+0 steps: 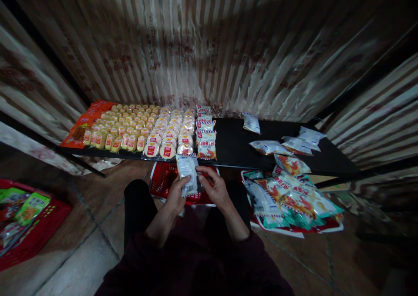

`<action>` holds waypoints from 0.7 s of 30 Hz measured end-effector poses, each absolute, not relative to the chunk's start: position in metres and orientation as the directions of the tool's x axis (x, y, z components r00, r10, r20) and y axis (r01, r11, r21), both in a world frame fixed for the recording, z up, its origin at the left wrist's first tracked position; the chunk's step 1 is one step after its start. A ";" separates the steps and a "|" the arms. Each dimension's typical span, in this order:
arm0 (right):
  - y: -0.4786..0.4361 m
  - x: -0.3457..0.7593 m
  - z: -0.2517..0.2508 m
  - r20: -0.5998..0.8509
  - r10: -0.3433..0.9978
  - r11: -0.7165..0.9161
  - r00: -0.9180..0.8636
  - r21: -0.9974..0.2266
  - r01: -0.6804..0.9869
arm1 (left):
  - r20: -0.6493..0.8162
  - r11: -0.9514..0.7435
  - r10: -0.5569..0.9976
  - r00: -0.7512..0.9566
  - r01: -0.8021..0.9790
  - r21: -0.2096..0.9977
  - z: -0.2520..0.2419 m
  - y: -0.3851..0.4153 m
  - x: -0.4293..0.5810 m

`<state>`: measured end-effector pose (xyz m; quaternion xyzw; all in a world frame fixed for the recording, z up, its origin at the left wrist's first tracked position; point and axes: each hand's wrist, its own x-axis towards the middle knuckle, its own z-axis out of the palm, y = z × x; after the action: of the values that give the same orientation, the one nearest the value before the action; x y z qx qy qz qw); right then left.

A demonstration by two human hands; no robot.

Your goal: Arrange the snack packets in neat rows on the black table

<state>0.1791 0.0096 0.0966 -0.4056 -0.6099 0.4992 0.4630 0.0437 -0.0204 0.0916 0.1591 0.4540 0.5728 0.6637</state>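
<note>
Between my hands is a small white-and-blue snack bag [188, 170], its printed back panel facing me. My left hand [176, 195] grips its lower left side, thumb lying across the front. At its right edge, my right hand [214, 187] holds it with bent fingers. Just beyond, on the black shelf [228, 141], a column of similar snack bags [206, 144] stands front to back. To their left run rows of round wrapped crackers [168, 150]. More loose snack bags [269, 147] lie on the right part of the shelf.
Small yellow wrapped cakes [130, 126] and an orange package [88, 122] fill the shelf's left end. A red basket [160, 178] sits under my hands. Another basket [338, 227] at right is heaped with snack bags. A third red basket [48, 226] stands at left. Striped curtains [209, 39] hang behind.
</note>
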 end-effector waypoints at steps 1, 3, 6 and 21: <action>0.010 0.179 0.097 0.190 0.954 0.206 -0.232 -0.977 0.050 | -0.425 0.308 0.904 -0.050 -0.613 0.727 0.090 -0.020 0.042; 0.011 0.179 0.097 0.238 0.948 0.260 -0.211 -0.962 0.080 | -0.425 0.323 0.905 -0.021 -0.615 0.719 0.087 -0.020 0.040; 0.011 0.179 0.097 0.273 0.940 0.301 -0.203 -0.946 0.120 | -0.407 0.312 0.914 -0.009 -0.626 0.714 0.084 -0.020 0.039; 0.011 0.192 0.100 0.398 0.908 0.418 -0.131 -0.832 0.365 | -0.381 0.334 0.916 0.127 -0.770 0.544 0.084 -0.016 0.042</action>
<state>0.1923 0.0114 0.1003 -0.4573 -0.6956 0.2861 0.4745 0.0425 -0.0158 0.0844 0.1075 0.3388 0.5671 0.7430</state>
